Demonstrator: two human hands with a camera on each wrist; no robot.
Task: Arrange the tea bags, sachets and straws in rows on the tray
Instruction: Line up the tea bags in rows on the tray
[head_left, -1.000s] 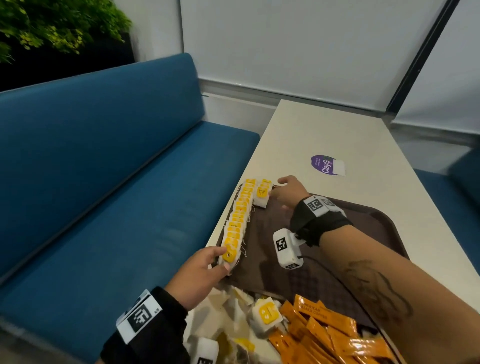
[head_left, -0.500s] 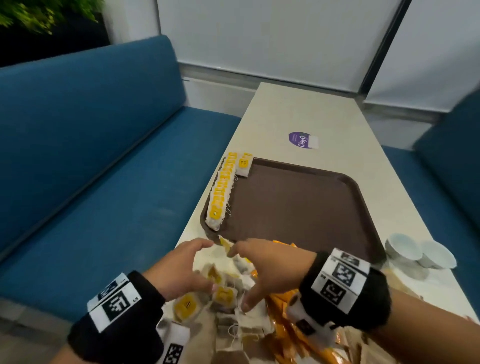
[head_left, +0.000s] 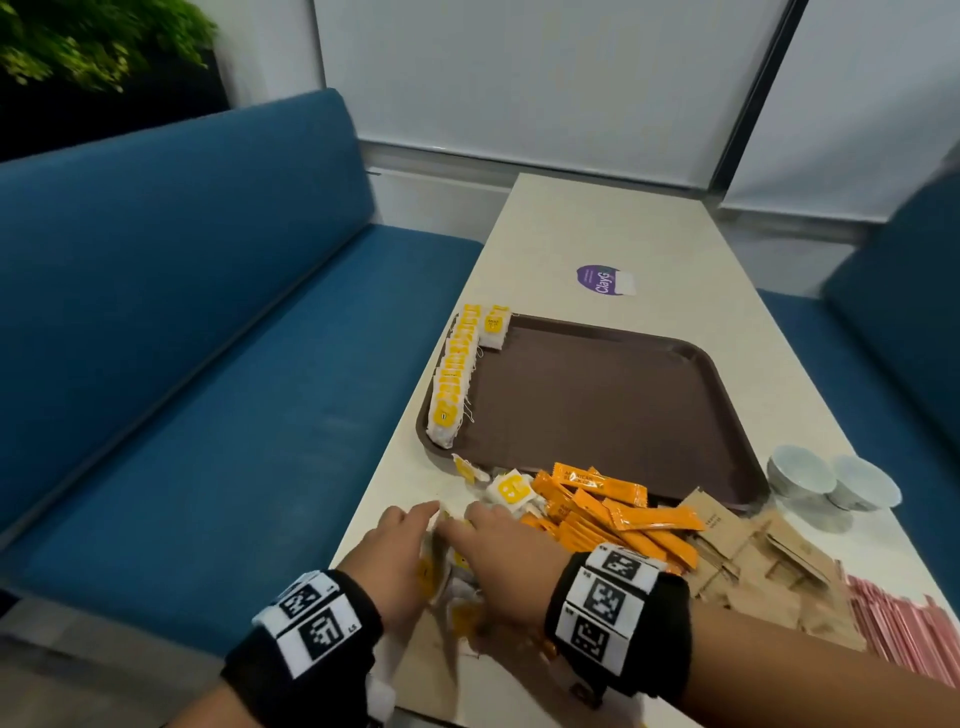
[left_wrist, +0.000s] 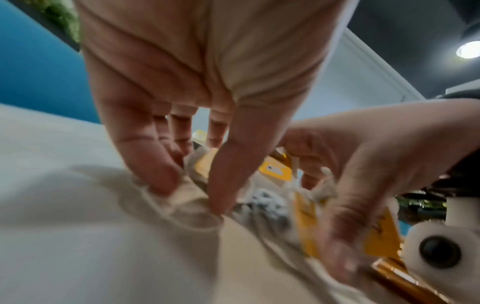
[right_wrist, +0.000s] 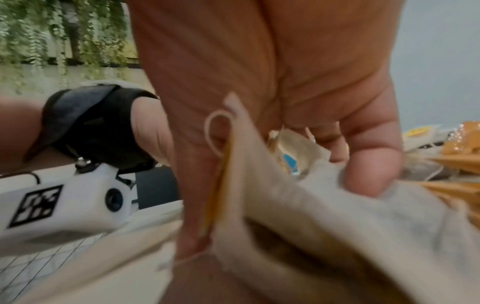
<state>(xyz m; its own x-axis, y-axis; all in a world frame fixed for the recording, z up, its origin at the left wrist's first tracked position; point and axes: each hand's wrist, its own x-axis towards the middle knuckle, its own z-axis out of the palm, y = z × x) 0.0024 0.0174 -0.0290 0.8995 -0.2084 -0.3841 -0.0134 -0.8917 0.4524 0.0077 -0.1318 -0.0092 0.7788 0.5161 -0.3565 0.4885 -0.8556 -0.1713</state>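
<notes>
Both hands left the tray (head_left: 727, 395) and came back to the loose tea bags (head_left: 457, 566) on the bench (head_left: 613, 228). L hand (head_left: 387, 558) and R hand (head_left: 506, 553) grasp a bunch between them; next row load, I think.

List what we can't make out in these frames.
- Tea bags between the hands: count unclear; head view, left hand and right hand cover them, and both wrist views are motion-blurred.
- Straws: cut off by the right edge, head view.
- Sachet print: too small to read, head view.
- Tray near rim: hidden under the sachet pile.
- Cups: contents not visible from this angle.
</notes>
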